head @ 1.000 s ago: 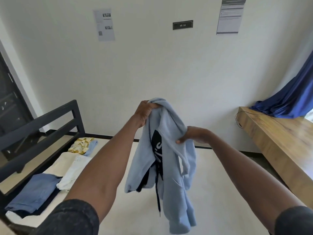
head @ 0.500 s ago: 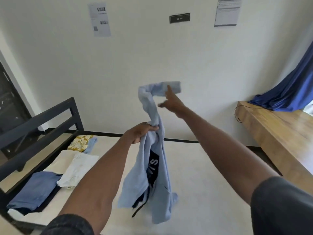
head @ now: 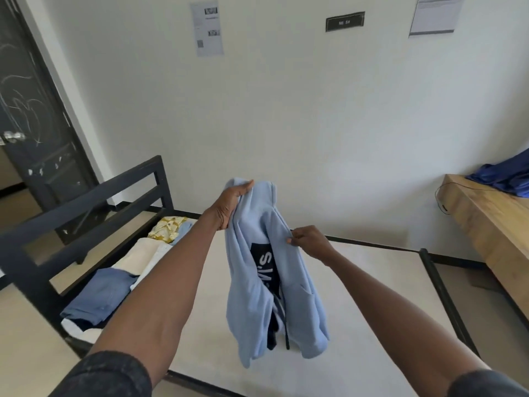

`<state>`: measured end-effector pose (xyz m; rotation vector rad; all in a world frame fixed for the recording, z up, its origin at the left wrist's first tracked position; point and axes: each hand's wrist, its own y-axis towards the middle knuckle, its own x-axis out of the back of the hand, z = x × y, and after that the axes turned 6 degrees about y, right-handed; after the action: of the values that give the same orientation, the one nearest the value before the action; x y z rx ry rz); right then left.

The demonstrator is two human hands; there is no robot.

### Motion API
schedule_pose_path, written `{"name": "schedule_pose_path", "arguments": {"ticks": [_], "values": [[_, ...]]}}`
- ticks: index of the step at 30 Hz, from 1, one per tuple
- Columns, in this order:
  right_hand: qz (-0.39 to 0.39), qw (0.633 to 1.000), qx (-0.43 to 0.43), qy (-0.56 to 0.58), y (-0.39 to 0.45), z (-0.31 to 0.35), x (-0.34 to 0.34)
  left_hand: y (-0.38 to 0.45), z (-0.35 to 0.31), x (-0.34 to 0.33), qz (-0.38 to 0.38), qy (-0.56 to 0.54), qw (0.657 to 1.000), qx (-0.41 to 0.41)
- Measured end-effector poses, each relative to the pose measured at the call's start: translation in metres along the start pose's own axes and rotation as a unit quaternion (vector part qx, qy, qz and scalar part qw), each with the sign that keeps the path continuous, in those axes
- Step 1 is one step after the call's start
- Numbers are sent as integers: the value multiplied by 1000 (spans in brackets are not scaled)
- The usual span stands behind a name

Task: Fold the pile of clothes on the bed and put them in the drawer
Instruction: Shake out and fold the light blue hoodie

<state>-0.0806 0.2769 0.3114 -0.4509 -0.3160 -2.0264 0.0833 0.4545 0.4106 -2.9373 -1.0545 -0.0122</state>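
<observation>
A light blue hoodie point(head: 257, 296) with a dark printed panel hangs in the air above the bed point(head: 372, 310). My left hand point(head: 232, 204) grips its bunched top edge. My right hand point(head: 307, 242) pinches a fold of the fabric on its right side, a little lower. The hoodie's lower hem and a dark drawstring dangle just above the mattress. Folded clothes point(head: 114, 287) lie in a row along the bed's left edge: a blue piece, cream and white pieces, and a yellow patterned one at the far end.
A black metal bed rail point(head: 86, 213) runs along the left side. A dark door point(head: 31, 124) stands at the far left. A wooden bench point(head: 492, 224) with blue cloth point(head: 506, 176) on it lines the right wall. No drawer is in view.
My right hand came down from the raised sleeve to pinch the hoodie's right side. My left hand lifted the top of the hoodie higher. The view shifted left, showing the door.
</observation>
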Motion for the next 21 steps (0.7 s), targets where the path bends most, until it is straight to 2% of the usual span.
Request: {"name": "schedule_pose_path", "arguments": {"ticks": [2, 4, 5, 9, 13, 17, 21], "values": [[-49, 999, 12, 22, 4, 7, 12, -1, -3, 14, -14, 0, 1000, 4], [-125, 984, 8, 126, 5, 18, 30, -6, -7, 33, -52, 4, 998, 18], [-135, 979, 4, 153, 7, 21, 38, -8, -8, 41, -65, 7, 997, 29], [-42, 995, 39, 84, 14, 56, 21, -14, -13, 53, -31, 8, 997, 70], [38, 991, 25, 125, 18, 81, -31, -16, -25, 39, -5, 13, 997, 71], [47, 992, 33, 112, 23, 77, -46, -23, -31, 58, -31, -11, 999, 42], [23, 988, 58, 142, 27, 91, -61, -28, -35, 72, -42, -48, 998, 26]]}}
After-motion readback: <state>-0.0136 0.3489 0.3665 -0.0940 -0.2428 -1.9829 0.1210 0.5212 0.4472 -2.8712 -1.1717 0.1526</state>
